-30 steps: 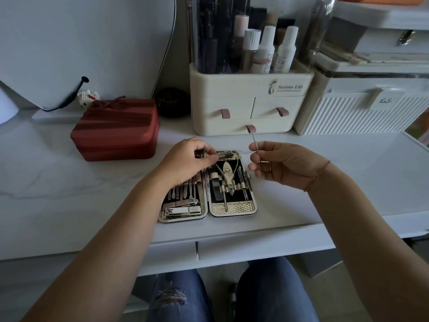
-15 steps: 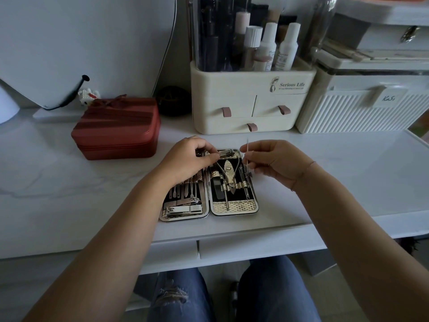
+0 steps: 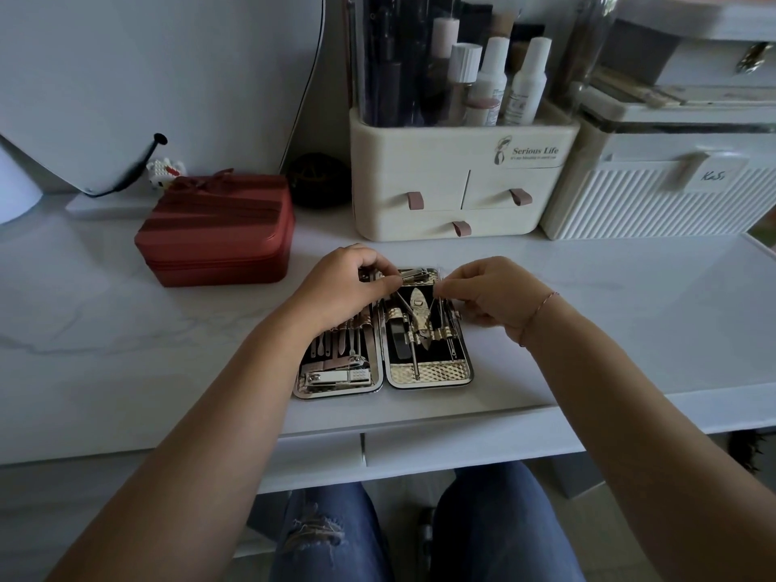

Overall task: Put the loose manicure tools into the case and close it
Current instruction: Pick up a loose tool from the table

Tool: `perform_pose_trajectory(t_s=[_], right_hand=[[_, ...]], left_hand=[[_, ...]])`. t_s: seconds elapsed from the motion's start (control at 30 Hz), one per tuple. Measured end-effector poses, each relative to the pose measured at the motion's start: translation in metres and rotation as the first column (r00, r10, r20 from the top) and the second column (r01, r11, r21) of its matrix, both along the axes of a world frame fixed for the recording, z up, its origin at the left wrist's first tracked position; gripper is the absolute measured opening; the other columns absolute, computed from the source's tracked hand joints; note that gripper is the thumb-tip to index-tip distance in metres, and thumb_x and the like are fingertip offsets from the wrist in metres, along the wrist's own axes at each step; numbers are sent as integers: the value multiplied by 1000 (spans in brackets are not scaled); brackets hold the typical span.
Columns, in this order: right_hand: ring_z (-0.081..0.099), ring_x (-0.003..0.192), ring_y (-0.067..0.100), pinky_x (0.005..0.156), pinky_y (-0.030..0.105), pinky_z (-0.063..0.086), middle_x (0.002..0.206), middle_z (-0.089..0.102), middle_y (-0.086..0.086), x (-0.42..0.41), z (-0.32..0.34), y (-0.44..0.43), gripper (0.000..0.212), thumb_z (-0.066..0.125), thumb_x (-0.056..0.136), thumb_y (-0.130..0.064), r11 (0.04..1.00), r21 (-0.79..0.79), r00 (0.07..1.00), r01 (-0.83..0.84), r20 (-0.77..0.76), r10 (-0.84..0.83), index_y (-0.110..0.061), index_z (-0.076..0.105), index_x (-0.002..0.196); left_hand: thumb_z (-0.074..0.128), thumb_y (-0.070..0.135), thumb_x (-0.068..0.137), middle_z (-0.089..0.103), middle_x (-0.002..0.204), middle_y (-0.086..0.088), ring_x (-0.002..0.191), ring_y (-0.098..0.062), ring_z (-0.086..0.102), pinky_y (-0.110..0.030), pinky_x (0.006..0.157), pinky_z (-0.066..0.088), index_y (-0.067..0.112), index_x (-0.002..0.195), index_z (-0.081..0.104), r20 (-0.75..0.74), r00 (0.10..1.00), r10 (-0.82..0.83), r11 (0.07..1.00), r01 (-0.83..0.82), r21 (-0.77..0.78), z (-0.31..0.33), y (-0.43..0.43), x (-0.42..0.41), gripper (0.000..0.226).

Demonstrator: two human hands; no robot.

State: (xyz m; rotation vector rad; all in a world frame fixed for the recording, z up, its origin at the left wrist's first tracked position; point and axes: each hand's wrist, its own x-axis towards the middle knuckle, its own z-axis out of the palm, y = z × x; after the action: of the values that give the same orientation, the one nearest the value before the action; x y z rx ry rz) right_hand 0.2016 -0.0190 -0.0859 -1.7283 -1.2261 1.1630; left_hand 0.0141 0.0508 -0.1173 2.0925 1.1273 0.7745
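Observation:
An open manicure case (image 3: 428,373) lies flat on the white desk, both halves lined with metal tools under gold straps. My left hand (image 3: 340,287) rests curled on the top of the left half, its fingertips at the hinge by the case's top edge. My right hand (image 3: 491,296) pinches a thin metal tool (image 3: 439,304) and holds it over the right half's right side, tip pointing down among the strapped tools. A nipper (image 3: 420,317) sits in the middle of the right half. A nail clipper (image 3: 338,376) lies at the bottom of the left half.
A red zipped box (image 3: 218,233) stands to the left. Behind the case is a cream cosmetics organiser (image 3: 462,182) with bottles, and a white ribbed box (image 3: 655,191) stands at the right. The desk's front edge (image 3: 420,417) is just below the case.
My right hand has carried the thin tool leftward and down, from beside the case to over its right half. My left hand has stayed on the case's top.

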Motion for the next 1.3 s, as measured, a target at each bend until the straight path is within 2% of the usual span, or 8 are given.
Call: perform_pose_trajectory(t_s=[0.17,0.33,0.53,0.7,0.83,0.97,1.13,1.3], right_hand=[[33,38,11,37,15,25,51,44,3,1,0,-4,19,68,82,-12,999,-30,998,-42,46,43,-8,59,65],[30,34,8,36,12,22,55,43,5,-1,-1,-3,18,66,83,-10,997,11,996,72,-46,-71,-9,58,66],[33,26,2,32,10,26,52,49,4,-9,-4,1,23,67,82,-10,989,59,991,136,-27,-134,-10,58,61],[32,33,8,34,13,24,50,49,2,-8,-2,-1,25,66,81,-11,996,39,995,83,51,-85,-12,57,57],[33,35,10,35,14,24,49,53,3,-7,-1,-1,27,62,81,-10,998,28,994,55,93,-57,-9,55,55],[36,32,9,36,14,27,41,56,-1,-7,0,0,23,61,82,-9,999,15,997,51,58,-52,-7,58,60],[47,32,6,33,13,32,45,63,-1,-5,1,1,22,57,85,-8,1000,19,999,5,50,-6,-6,59,63],[46,35,9,36,17,33,48,63,-1,-5,5,3,23,58,83,-9,996,10,975,-94,203,90,-8,59,60]], left_hand=[[70,35,79,61,92,13,91,-10,56,-30,82,43,33,82,67,-8,1000,-3,1000,3,8,0,0,0,4],[70,34,80,61,92,14,91,-9,56,-28,82,43,31,83,68,-12,1000,2,1000,-2,7,0,0,0,6],[69,35,80,61,94,12,90,-9,56,-29,81,44,29,85,68,-9,1000,3,1000,-3,-7,1,-1,0,8],[69,35,80,62,97,9,91,-11,58,-29,81,46,28,85,69,-15,1000,5,1000,-5,-3,2,-2,-1,9],[69,34,80,62,97,8,93,-12,57,-34,87,45,27,86,69,-17,1000,1,1000,-1,1,3,-2,0,9],[69,35,80,63,98,8,94,-11,57,-34,88,45,26,87,69,-22,1000,4,1000,-4,3,3,-3,0,12],[70,35,80,62,96,9,94,-12,56,-34,87,44,26,86,69,-18,1000,3,1000,-3,3,3,-2,0,11],[70,36,79,60,89,15,90,-10,55,-28,80,42,30,83,68,-13,1000,10,1000,-10,6,3,-1,1,7]])
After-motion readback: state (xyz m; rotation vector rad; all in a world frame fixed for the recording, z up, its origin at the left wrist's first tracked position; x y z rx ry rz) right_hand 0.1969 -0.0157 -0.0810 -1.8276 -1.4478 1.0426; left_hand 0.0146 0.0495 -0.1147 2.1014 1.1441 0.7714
